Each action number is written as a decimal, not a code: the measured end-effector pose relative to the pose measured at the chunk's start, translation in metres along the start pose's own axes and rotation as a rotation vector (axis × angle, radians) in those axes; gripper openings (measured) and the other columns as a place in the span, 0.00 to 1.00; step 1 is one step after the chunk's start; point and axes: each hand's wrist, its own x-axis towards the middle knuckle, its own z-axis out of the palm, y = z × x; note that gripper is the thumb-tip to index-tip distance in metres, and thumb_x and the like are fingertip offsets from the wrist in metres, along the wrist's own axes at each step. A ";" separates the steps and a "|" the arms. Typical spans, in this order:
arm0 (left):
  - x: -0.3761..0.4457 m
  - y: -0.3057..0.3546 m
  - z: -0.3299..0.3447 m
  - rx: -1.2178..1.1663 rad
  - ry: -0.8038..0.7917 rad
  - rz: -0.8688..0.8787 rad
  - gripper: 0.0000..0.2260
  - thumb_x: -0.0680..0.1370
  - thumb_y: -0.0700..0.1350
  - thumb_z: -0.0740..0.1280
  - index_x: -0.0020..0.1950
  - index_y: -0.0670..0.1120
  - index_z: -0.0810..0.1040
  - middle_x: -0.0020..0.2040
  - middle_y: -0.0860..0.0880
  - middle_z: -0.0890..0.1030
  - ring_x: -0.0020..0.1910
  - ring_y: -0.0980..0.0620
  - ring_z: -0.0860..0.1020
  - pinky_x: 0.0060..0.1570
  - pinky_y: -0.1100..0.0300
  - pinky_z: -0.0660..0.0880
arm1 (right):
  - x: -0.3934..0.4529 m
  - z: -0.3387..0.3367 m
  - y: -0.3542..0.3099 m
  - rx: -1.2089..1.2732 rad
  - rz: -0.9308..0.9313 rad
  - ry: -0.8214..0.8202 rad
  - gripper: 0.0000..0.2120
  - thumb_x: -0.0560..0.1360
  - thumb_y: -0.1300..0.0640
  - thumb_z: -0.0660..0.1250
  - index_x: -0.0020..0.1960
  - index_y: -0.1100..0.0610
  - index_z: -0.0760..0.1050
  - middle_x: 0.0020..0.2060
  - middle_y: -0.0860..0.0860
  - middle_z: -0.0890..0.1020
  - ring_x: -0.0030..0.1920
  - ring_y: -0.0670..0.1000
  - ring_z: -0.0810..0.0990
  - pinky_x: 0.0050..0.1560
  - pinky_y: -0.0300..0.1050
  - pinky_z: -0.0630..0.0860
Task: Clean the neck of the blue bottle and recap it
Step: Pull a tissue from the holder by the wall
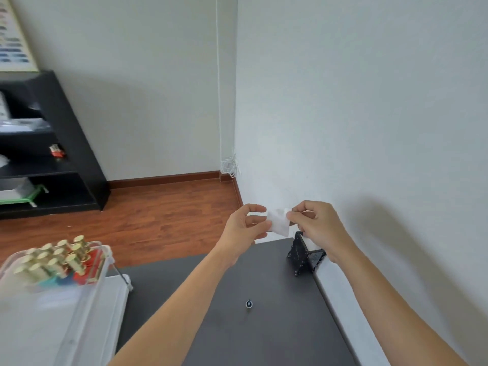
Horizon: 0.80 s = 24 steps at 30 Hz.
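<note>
two hands up in middle of frame, both pinching small white wipe (278,225). left hand (244,228) grips its left edge, right hand (315,224) grips its right edge. tiny dark bottle (248,304), likely blue one, stands alone on dark counter (211,326), low in middle, well apart from hands. cap not seen. risk: wipe tears if pulled hard; little bottle tips if bumped.

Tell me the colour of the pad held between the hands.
White, the pad shows plainly in the head view.
</note>
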 end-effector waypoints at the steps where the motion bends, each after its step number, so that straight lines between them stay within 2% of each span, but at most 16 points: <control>1: -0.009 0.003 -0.008 0.023 0.037 0.016 0.10 0.75 0.38 0.72 0.54 0.45 0.76 0.46 0.43 0.86 0.43 0.48 0.82 0.50 0.51 0.79 | -0.005 0.007 -0.004 0.015 -0.013 -0.021 0.03 0.72 0.59 0.70 0.40 0.55 0.79 0.26 0.47 0.83 0.24 0.44 0.70 0.36 0.46 0.68; 3: -0.028 0.009 -0.021 0.062 0.095 0.058 0.09 0.75 0.37 0.72 0.49 0.46 0.74 0.44 0.43 0.86 0.41 0.48 0.81 0.46 0.52 0.78 | -0.013 0.020 -0.011 0.022 -0.055 -0.050 0.05 0.72 0.60 0.69 0.45 0.51 0.76 0.27 0.49 0.82 0.27 0.48 0.68 0.36 0.47 0.67; 5: -0.047 0.016 -0.033 0.140 0.140 0.108 0.09 0.74 0.38 0.72 0.47 0.47 0.74 0.43 0.43 0.85 0.40 0.49 0.80 0.43 0.52 0.75 | -0.021 0.034 -0.017 -0.006 -0.114 -0.102 0.09 0.74 0.61 0.66 0.46 0.47 0.75 0.25 0.49 0.77 0.29 0.51 0.66 0.35 0.47 0.66; 7: -0.065 0.022 -0.044 0.239 0.176 0.165 0.08 0.74 0.38 0.72 0.46 0.50 0.77 0.43 0.46 0.84 0.37 0.53 0.79 0.37 0.60 0.73 | -0.028 0.049 -0.022 -0.027 -0.164 -0.154 0.12 0.75 0.63 0.64 0.43 0.46 0.78 0.23 0.45 0.74 0.27 0.49 0.67 0.34 0.44 0.67; 9: -0.080 0.027 -0.055 0.344 0.219 0.208 0.09 0.75 0.39 0.70 0.48 0.54 0.80 0.44 0.49 0.83 0.34 0.57 0.78 0.33 0.67 0.71 | -0.035 0.063 -0.025 -0.027 -0.209 -0.191 0.12 0.76 0.61 0.65 0.43 0.46 0.82 0.25 0.41 0.75 0.28 0.46 0.70 0.34 0.42 0.70; 11: -0.091 0.030 -0.065 0.425 0.260 0.235 0.11 0.76 0.39 0.70 0.49 0.56 0.83 0.45 0.51 0.82 0.35 0.58 0.79 0.34 0.67 0.72 | -0.042 0.076 -0.027 -0.005 -0.243 -0.234 0.05 0.75 0.57 0.71 0.46 0.47 0.83 0.30 0.43 0.77 0.31 0.46 0.73 0.37 0.42 0.73; 12: -0.096 0.030 -0.069 0.456 0.279 0.244 0.11 0.76 0.39 0.70 0.50 0.55 0.83 0.45 0.54 0.82 0.36 0.58 0.79 0.36 0.67 0.73 | -0.046 0.082 -0.029 -0.001 -0.257 -0.257 0.05 0.72 0.55 0.74 0.48 0.49 0.83 0.32 0.45 0.78 0.33 0.46 0.74 0.39 0.43 0.75; 15: -0.109 0.031 -0.079 0.546 0.339 0.254 0.10 0.76 0.39 0.70 0.52 0.53 0.84 0.46 0.55 0.83 0.42 0.58 0.80 0.43 0.68 0.75 | -0.052 0.100 -0.030 -0.027 -0.269 -0.267 0.12 0.67 0.59 0.79 0.50 0.54 0.83 0.33 0.48 0.78 0.33 0.46 0.75 0.41 0.40 0.76; 17: -0.115 0.031 -0.084 0.599 0.377 0.259 0.09 0.76 0.39 0.71 0.51 0.52 0.84 0.47 0.54 0.84 0.44 0.59 0.80 0.46 0.70 0.75 | -0.055 0.110 -0.032 -0.063 -0.292 -0.254 0.10 0.69 0.60 0.78 0.49 0.54 0.84 0.32 0.47 0.78 0.33 0.46 0.74 0.40 0.38 0.74; 20: -0.121 0.029 -0.091 0.632 0.410 0.242 0.06 0.75 0.39 0.72 0.48 0.50 0.84 0.45 0.54 0.83 0.42 0.62 0.78 0.43 0.73 0.73 | -0.056 0.121 -0.031 -0.088 -0.326 -0.276 0.03 0.72 0.58 0.75 0.44 0.52 0.85 0.30 0.44 0.77 0.32 0.45 0.73 0.37 0.38 0.71; 24: -0.128 0.023 -0.100 0.631 0.381 0.170 0.02 0.76 0.44 0.71 0.47 0.47 0.82 0.48 0.54 0.82 0.48 0.59 0.80 0.47 0.71 0.73 | -0.056 0.132 -0.023 -0.085 -0.289 -0.326 0.03 0.74 0.54 0.72 0.43 0.51 0.85 0.34 0.45 0.81 0.34 0.45 0.76 0.39 0.39 0.71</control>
